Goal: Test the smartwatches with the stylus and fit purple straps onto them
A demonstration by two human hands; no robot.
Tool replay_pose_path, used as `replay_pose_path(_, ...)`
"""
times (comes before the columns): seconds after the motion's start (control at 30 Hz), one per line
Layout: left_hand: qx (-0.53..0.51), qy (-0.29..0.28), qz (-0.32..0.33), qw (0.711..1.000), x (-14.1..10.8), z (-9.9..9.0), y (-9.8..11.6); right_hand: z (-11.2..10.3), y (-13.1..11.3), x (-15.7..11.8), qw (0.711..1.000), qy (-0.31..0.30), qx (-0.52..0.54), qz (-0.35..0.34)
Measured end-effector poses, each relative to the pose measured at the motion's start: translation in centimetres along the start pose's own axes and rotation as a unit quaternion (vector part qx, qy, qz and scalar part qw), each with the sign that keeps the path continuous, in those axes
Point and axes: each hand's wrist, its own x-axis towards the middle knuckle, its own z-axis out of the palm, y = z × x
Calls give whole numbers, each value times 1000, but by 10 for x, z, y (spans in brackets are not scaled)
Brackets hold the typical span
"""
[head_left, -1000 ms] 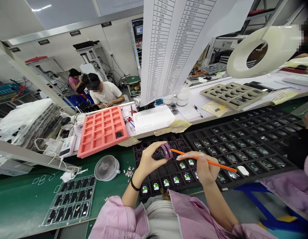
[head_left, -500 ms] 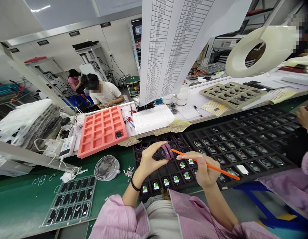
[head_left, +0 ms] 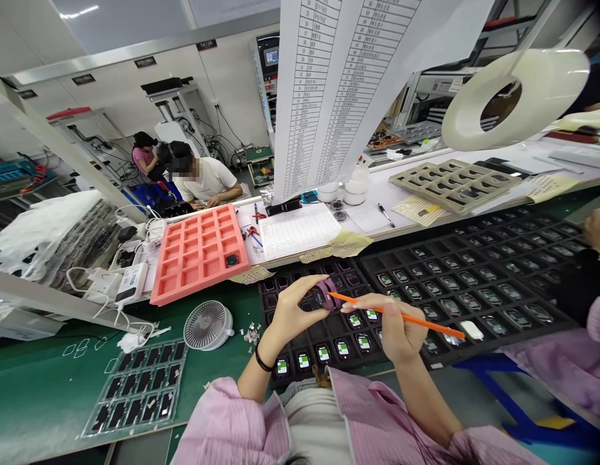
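My left hand [head_left: 296, 310] grips a small purple watch case [head_left: 334, 298] between thumb and fingers, above a black foam tray. An orange stick [head_left: 425, 323] is pinched in my right hand [head_left: 400, 330], and its thin tip lies at the purple case. Below and around both hands, the black tray [head_left: 329, 329] holds rows of watch units, several with lit green and white screens [head_left: 342, 349]. Whether the tip touches the case or sits just over it is too small to tell.
A pink tray [head_left: 197, 252], a small fan [head_left: 208, 325] and a clear tray of black parts [head_left: 137, 384] lie left. A printed sheet [head_left: 323, 97] and tape roll [head_left: 515, 100] hang ahead. Another person's hand [head_left: 597, 231] is at far right.
The orange stick's tip has moved slightly left and down over the purple case, and its rear end has shifted slightly left and up. My left hand has stayed nearly still.
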Motion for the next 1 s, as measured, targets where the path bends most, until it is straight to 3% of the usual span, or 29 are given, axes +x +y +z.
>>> replay_pose_path(0.37, 8, -10, -9, 1000, 1, -2, 2, -1, 2, -1, 999, -32, -16, -3)
replay_pose_path(0.43, 2, -24, -18, 1000, 2, -2, 3, 0, 4, -1, 999, -4, 33, 19)
replay_pose_path(0.57, 24, -32, -33, 999, 6, -2, 2, 7, 15, 2, 986, 109, 68, 111)
replay_pose_path(0.77, 34, -27, -43, 998, 7, 4, -2, 23, 33, 3, 964, -12, 72, 257)
replay_pose_path(1.0, -4, -14, -67, 998, 7, 4, 6, 25, 29, 8, 942, 3, 134, 307)
